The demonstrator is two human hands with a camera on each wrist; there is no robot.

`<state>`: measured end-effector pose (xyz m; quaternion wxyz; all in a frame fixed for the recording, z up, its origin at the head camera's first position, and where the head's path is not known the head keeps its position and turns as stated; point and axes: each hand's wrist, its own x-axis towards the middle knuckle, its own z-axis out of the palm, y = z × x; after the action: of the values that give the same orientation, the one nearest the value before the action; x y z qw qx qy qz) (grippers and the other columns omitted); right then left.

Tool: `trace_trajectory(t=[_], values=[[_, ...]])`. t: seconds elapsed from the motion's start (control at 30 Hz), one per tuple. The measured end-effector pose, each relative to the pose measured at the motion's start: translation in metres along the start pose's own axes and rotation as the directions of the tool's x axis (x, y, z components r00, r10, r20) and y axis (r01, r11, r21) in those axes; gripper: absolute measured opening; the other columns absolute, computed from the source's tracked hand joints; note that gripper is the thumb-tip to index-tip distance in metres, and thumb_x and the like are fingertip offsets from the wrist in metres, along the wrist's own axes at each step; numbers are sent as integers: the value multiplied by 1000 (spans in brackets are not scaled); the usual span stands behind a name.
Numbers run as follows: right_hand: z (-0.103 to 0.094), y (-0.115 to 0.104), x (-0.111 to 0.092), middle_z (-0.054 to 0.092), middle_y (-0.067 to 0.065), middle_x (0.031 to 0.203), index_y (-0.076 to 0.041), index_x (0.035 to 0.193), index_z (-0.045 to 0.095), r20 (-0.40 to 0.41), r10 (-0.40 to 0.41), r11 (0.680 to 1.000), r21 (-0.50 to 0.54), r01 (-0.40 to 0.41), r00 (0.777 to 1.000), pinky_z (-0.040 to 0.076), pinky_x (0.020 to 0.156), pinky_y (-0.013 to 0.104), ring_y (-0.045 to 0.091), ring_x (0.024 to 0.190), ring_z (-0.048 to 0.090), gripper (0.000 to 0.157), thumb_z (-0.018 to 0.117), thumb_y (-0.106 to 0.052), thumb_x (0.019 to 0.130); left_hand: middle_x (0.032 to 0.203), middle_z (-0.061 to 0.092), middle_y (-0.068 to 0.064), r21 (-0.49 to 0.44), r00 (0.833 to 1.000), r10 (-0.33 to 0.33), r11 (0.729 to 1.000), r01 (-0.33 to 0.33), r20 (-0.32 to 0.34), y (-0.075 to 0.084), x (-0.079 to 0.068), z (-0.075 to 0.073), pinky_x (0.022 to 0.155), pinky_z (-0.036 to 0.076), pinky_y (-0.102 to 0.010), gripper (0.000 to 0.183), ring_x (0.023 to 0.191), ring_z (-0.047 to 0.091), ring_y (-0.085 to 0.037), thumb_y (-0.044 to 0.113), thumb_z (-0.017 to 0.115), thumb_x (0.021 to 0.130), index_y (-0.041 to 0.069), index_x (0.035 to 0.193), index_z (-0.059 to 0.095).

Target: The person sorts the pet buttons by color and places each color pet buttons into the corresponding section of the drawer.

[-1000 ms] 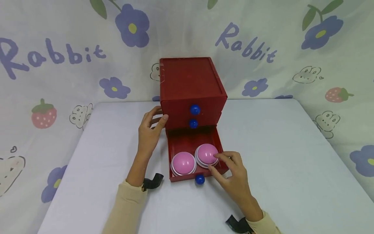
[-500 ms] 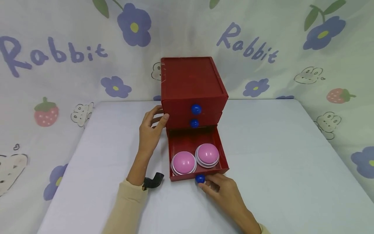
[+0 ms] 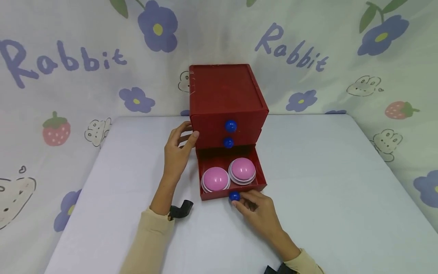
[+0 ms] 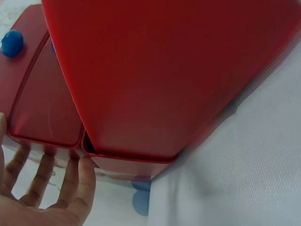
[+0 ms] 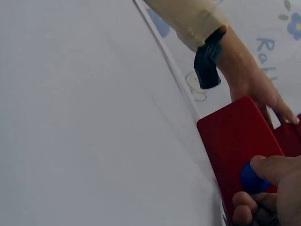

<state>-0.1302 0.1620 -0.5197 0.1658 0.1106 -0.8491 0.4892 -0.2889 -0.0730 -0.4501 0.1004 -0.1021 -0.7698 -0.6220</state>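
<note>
A red drawer cabinet (image 3: 226, 89) stands at the back of the table, its bottom drawer (image 3: 215, 160) part-way out. Two pink domed pieces with white rims lie in that drawer, the left one (image 3: 215, 179) nearer the front than the right one (image 3: 243, 169). My right hand (image 3: 261, 213) pinches the drawer's blue knob (image 3: 234, 196) between thumb and fingers; the right wrist view shows this grip on the knob (image 5: 253, 180) close up. My left hand (image 3: 175, 156) rests its extended fingers against the cabinet's left side. In the left wrist view, its fingertips (image 4: 86, 167) touch the red casing.
Two upper drawers are closed, each with a blue knob, the top one (image 3: 230, 126) and the middle one (image 3: 228, 142). White cloth (image 3: 325, 182) covers the table. A printed curtain (image 3: 219, 34) hangs behind. Black straps (image 3: 181, 209) sit at the wrists.
My right hand has left the right pink dome and taken hold of the bottom drawer's knob. The drawer has slid a little inward with both domes. My left hand stays put.
</note>
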Motion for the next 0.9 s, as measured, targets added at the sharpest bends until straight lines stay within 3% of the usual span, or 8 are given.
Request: trace_trajectory(t=[0.57, 0.9], values=[[8, 15, 41, 63, -8, 81, -6, 95, 78, -12, 16, 1000, -17, -17, 1000, 48, 57, 22, 12, 69, 56, 21, 85, -21, 82, 134, 54, 5, -14, 1000, 8, 1000, -8, 6, -1, 1, 0, 88, 48, -41, 48, 115, 57, -18, 41, 65, 97, 32, 143, 55], [13, 21, 59, 64, -4, 82, -2, 99, 77, -10, 32, 999, -23, -32, 999, 48, 59, 23, 12, 71, 56, 24, 83, -21, 84, 138, 53, -6, -36, 1000, -30, 999, 30, 8, 6, 1, 2, 88, 46, -39, 49, 118, 57, -26, 26, 64, 100, 17, 146, 52]])
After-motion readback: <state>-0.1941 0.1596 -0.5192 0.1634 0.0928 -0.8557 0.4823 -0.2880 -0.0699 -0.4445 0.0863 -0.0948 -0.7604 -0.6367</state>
